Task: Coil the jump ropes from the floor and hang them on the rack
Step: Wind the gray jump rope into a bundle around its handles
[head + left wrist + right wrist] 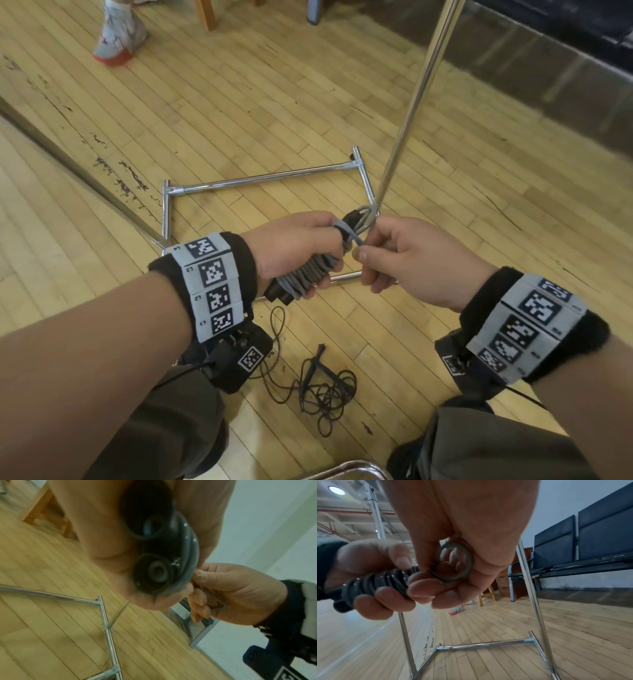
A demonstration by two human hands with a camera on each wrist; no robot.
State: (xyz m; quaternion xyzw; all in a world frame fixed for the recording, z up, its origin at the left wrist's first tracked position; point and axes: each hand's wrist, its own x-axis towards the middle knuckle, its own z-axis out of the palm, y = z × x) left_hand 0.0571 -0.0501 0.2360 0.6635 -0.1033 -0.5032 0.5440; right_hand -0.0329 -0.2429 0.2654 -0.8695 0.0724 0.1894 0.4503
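A grey jump rope is wound in tight turns round its two black handles. My left hand grips this bundle in front of me, above the floor. My right hand pinches a loop of the grey cord at the bundle's far end. In the right wrist view the loop sits between my thumb and fingers, beside the coiled turns. The left wrist view shows the two round handle ends up close. A second, dark thin rope lies tangled on the floor near my legs.
The chrome rack's base frame lies on the wooden floor under my hands, and its upright pole rises at the right. Another person's shoe stands at the far left. Dark blue seats line the wall.
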